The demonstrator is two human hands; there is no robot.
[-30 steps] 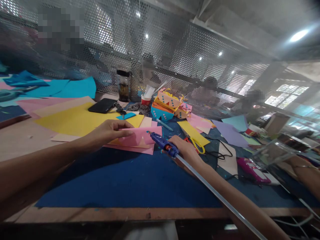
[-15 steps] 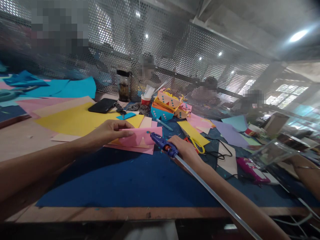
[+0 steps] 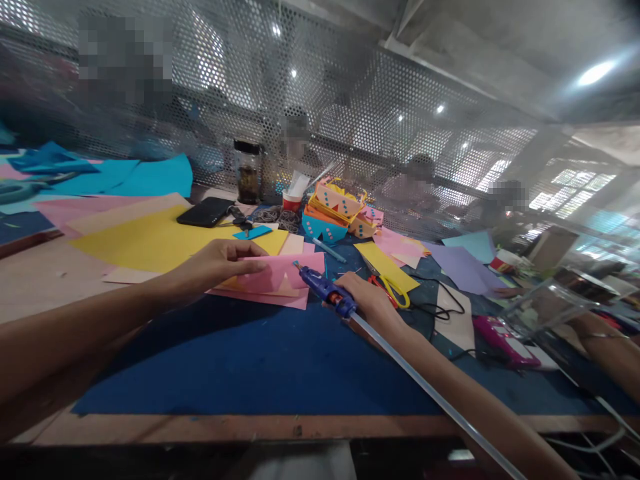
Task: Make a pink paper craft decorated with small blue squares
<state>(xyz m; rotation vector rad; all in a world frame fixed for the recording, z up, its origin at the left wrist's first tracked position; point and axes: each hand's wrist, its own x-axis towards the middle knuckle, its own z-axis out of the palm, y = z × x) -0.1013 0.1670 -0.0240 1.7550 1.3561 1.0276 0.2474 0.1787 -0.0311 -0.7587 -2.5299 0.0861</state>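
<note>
Between the thumb and fingers of my left hand is a pink paper strip, standing on edge with what look like triangular cut-outs. My right hand is wrapped round a blue hot glue gun, whose tip is at the strip's upper edge, right of centre. A long clear glue stick runs out of the gun's back toward the lower right. More pink and peach paper lies under the strip. Yellow-handled scissors rest just beyond my right hand.
Decorated paper crowns are piled at the back, near a red cup and a bottle. A black phone lies on yellow paper. At right are a magenta device, a clear container and another person's arm.
My hands, the strip and the glue gun have barely moved; the gun's tip still meets the strip's upper edge. At right, the other person's arm and the clear container have shifted slightly.
</note>
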